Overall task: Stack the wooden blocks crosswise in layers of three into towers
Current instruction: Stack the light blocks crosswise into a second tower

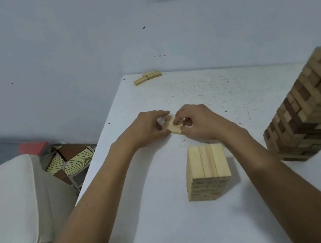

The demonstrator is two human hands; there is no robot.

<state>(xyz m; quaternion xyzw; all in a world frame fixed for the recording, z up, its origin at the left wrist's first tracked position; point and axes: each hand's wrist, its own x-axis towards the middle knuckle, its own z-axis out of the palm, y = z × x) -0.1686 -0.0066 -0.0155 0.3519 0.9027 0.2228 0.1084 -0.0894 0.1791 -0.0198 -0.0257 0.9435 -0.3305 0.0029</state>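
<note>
A pale wooden tower (207,171) with three blocks side by side on top stands on the white table (159,204). Behind it, my left hand (148,128) and my right hand (199,122) together hold a small bunch of pale blocks (174,127) just above the table. Fingers of both hands curl round the bunch from either side. How many blocks are in the bunch is hidden by the fingers. Three loose blocks (147,77) lie at the table's far left corner.
A tall tower of darker and lighter blocks (309,107) stands at the right edge of the table. A white cushioned seat (7,206) is at the left, beside the table. Patterned floor (72,161) shows between them. A wall rises behind the table.
</note>
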